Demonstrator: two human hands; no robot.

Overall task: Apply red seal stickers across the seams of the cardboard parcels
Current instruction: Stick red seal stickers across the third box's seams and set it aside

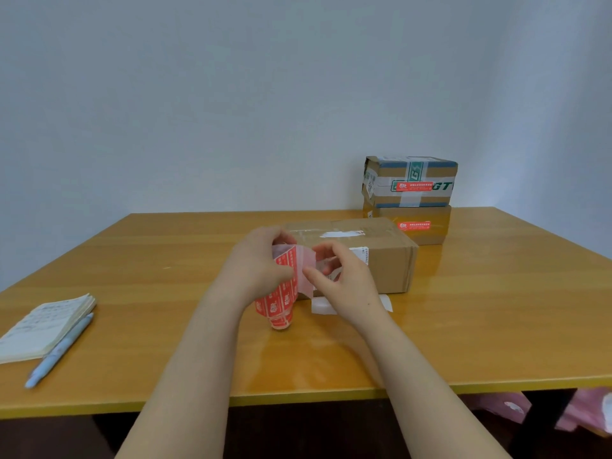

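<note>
A strip of red seal stickers (pixel 277 303) on pale backing hangs down to the table, gripped near its top by my left hand (pixel 256 263). My right hand (pixel 344 276) pinches the pale upper end of the strip between thumb and fingers. Just behind my hands lies a plain cardboard parcel (pixel 390 260) with clear tape along its top seam. At the back right two parcels are stacked: the upper parcel (pixel 410 180) has green-printed tape and a red sticker on its front, and the lower parcel (pixel 427 226) also carries a red sticker.
The wooden table (pixel 165 253) holds a notepad (pixel 46 326) and a pale blue pen (pixel 59 351) at the near left. White backing scraps (pixel 323 306) lie in front of the near parcel. Pink material (pixel 589 412) shows below the table's right front edge.
</note>
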